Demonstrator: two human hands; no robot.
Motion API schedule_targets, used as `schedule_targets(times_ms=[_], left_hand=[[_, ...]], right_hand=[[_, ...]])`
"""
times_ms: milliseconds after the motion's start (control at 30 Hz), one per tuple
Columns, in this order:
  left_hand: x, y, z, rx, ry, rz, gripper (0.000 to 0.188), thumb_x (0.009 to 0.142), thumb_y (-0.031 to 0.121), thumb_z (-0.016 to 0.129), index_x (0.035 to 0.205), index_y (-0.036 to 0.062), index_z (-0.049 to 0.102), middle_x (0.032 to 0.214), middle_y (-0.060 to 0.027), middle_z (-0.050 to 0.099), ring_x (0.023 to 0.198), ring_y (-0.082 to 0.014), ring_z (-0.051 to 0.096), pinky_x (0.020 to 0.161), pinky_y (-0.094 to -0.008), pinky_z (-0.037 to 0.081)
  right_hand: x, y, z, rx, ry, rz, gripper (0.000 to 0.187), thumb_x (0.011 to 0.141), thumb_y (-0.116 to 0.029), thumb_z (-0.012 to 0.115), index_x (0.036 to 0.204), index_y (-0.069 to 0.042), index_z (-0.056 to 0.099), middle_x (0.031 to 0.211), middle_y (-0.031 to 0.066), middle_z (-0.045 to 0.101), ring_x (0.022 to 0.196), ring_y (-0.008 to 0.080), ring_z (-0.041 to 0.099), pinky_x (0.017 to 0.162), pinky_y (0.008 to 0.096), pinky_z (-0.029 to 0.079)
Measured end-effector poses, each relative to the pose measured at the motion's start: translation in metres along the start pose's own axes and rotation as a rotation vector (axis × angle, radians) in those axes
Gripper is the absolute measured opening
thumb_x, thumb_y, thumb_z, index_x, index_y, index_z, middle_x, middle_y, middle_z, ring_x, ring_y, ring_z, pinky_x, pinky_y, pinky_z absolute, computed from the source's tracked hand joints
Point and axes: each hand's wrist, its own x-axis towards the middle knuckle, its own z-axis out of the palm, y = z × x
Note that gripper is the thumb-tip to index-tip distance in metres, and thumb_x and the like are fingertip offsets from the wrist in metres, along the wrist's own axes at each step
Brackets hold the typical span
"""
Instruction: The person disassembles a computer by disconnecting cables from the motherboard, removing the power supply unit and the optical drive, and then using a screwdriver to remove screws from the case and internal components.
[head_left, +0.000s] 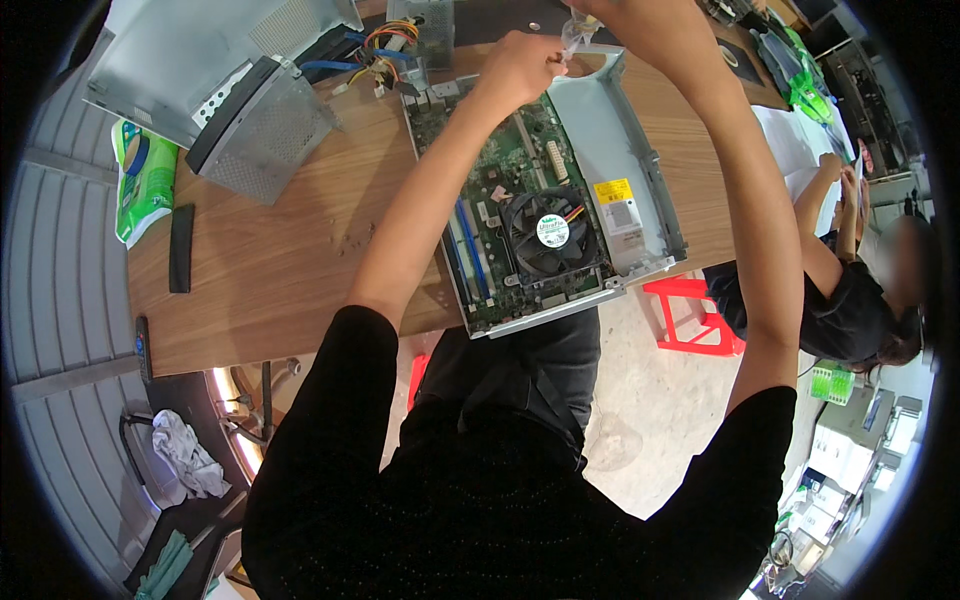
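Note:
An opened metal computer case lies on the table in front of me, its near edge at the table's front. Inside are a green motherboard and a black cooling fan with a round white label. Above the case's far edge, my left hand is closed, its fingertips pinching a small clear plastic bag. My right hand meets the bag's upper end and appears closed on it; the picture's top edge cuts off part of this hand. What the bag contains is too small to tell.
A metal case cover, a perforated drive cage and bundled cables occupy the left. A green packet and a black strip lie near the left edge. At right, a person sits near a red stool.

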Motion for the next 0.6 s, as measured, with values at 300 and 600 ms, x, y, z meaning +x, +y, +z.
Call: schedule_targets(times_ms=[300, 600], left_hand=[[0.004, -0.029, -0.018, -0.117, -0.118, 0.036, 0.025, 0.078, 0.019, 0.080, 0.100, 0.0075, 0.075, 0.091, -0.0119, 0.076, 0.084, -0.0269, 0.074, 0.079, -0.0368, 0.058], [0.000, -0.006, -0.034, -0.048, -0.340, 0.012, 0.022, 0.081, 0.010, 0.078, 0.101, 0.0024, 0.075, 0.079, -0.0103, 0.073, 0.073, -0.0178, 0.071, 0.066, -0.0326, 0.055]], right_hand=[[-0.020, 0.015, -0.025, 0.072, 0.127, 0.072, 0.031, 0.082, -0.012, 0.067, 0.110, 0.000, 0.059, 0.096, 0.0249, 0.067, 0.092, 0.0417, 0.066, 0.080, 0.0447, 0.052], [-0.075, 0.031, -0.052, 0.410, 0.204, 0.519, 0.022, 0.093, -0.015, 0.067, 0.111, -0.005, 0.058, 0.086, 0.0056, 0.066, 0.072, 0.0138, 0.063, 0.061, 0.0277, 0.052]])
